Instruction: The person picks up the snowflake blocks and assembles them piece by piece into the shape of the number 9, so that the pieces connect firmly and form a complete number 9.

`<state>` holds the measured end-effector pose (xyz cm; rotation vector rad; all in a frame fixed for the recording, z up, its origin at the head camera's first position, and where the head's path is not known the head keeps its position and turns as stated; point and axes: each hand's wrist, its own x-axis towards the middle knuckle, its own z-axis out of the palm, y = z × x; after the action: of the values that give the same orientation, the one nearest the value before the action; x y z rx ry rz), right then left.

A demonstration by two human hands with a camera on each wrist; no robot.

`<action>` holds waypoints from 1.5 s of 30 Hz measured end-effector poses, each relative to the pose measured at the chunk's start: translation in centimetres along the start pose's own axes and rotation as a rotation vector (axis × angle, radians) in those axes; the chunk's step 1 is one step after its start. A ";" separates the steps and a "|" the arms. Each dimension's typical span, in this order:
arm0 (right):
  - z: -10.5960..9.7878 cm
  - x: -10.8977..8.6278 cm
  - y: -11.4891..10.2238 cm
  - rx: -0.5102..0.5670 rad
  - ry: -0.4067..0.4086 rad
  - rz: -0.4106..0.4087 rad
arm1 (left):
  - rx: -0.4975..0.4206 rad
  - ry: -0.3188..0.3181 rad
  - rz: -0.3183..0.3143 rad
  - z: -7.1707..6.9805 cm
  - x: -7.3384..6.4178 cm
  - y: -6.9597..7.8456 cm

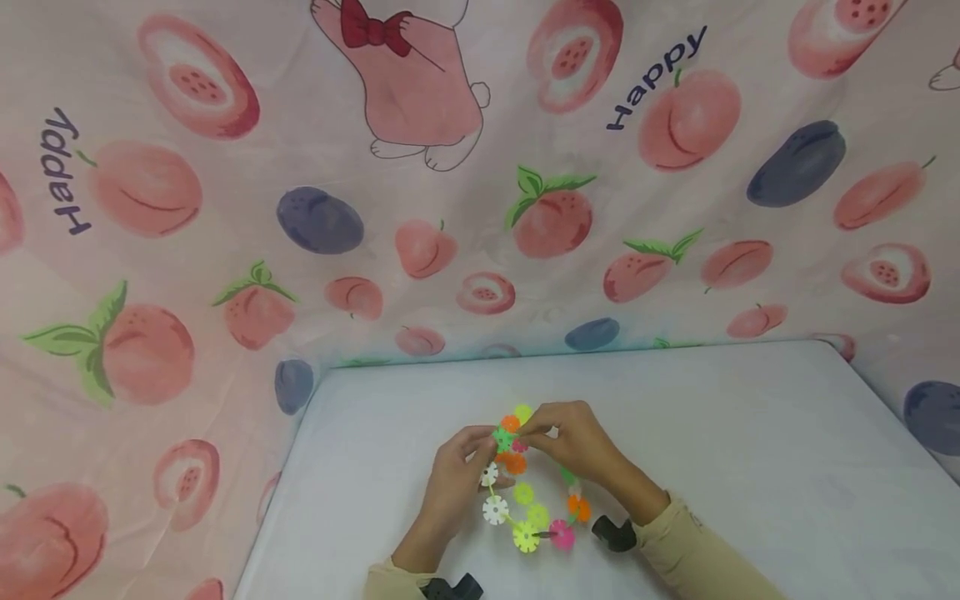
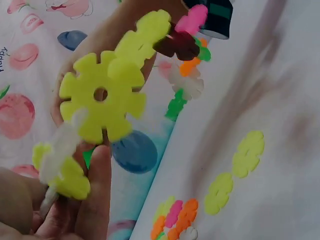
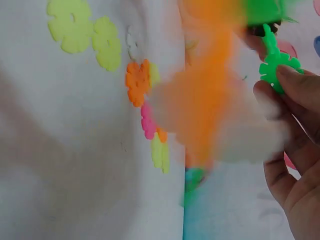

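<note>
A linked chain of notched flower-shaped plastic discs hangs in a loop between my hands. My left hand [image 1: 448, 477] grips one end, its fingers around a white and a yellow disc [image 2: 72, 177] in the left wrist view. A large yellow disc [image 2: 102, 95] stands just above those fingertips. My right hand [image 1: 572, 440] pinches a green disc [image 3: 280, 70] between thumb and finger. In the head view both hands' fingertips meet near a green disc [image 1: 504, 439]. Lower along the loop are a white disc [image 1: 495, 509], a pink disc [image 1: 562, 534] and an orange disc [image 1: 578, 507].
On the white table [image 1: 712, 417], loose yellow discs [image 2: 248, 154] lie apart from a small cluster with an orange disc [image 3: 136, 82] and a pink disc [image 3: 148, 121]. A fruit-print cloth [image 1: 450, 208] hangs behind the table. Black wrist cameras [image 1: 613, 533] sit at both wrists.
</note>
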<state>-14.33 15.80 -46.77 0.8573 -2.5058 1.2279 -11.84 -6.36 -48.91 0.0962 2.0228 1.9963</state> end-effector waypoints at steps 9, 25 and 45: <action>0.6 0.0 -0.3 -0.033 -0.004 -0.092 | 0.002 0.042 -0.004 -0.2 0.2 0.4; 0.8 -0.2 0.1 -0.002 -0.002 -0.070 | -0.008 -0.043 0.002 -0.8 0.2 0.2; -0.4 -1.4 2.5 -0.061 -0.010 0.157 | 0.062 0.038 -0.051 -1.7 -0.3 1.0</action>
<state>-14.74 17.91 -48.75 0.6653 -2.6474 1.1875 -12.17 -8.00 -47.92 0.0199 2.0895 1.9199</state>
